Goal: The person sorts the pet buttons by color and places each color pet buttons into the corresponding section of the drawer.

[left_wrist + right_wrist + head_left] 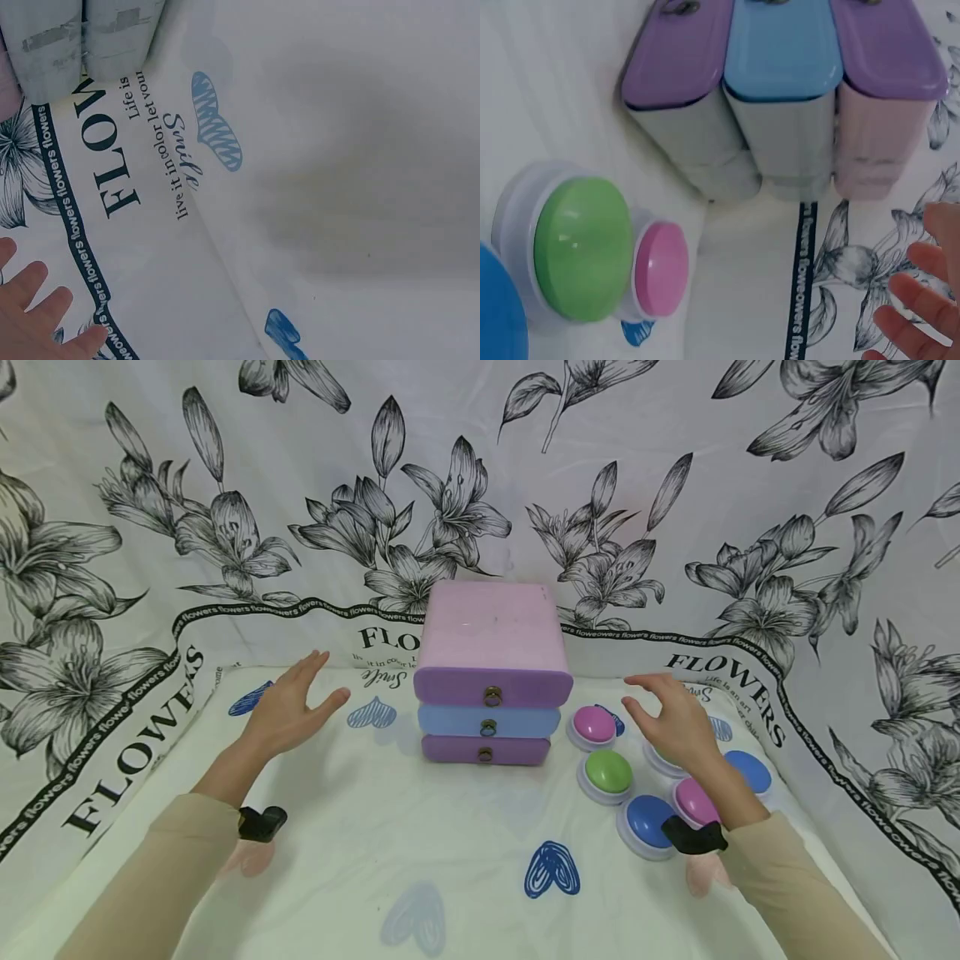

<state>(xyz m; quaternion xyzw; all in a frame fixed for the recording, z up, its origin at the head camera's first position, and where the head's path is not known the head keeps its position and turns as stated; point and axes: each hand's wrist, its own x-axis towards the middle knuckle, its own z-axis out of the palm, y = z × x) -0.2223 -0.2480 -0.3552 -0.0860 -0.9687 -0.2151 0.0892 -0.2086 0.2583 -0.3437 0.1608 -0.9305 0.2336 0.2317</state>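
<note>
My left hand (288,710) hovers over the cloth left of a small drawer cabinet, fingers extended and thumb spread, holding nothing. On the other side, my right hand (671,718) hangs above a group of round push buttons, its fingers loosely bent and nothing in them. Between the hands stands the cabinet (491,631), with a pink top and three stacked drawers, purple, blue (784,52) and purple, each with a small metal ring pull. Closest to the right hand are a pink button (593,724), a green button (608,772) and a blue button (651,822).
Another pink button (697,800) and a further blue one (747,771) sit partly behind the right forearm. A white cloth (337,877) with heart prints covers the surface. Behind the cabinet rises a flower-printed cloth backdrop (465,410).
</note>
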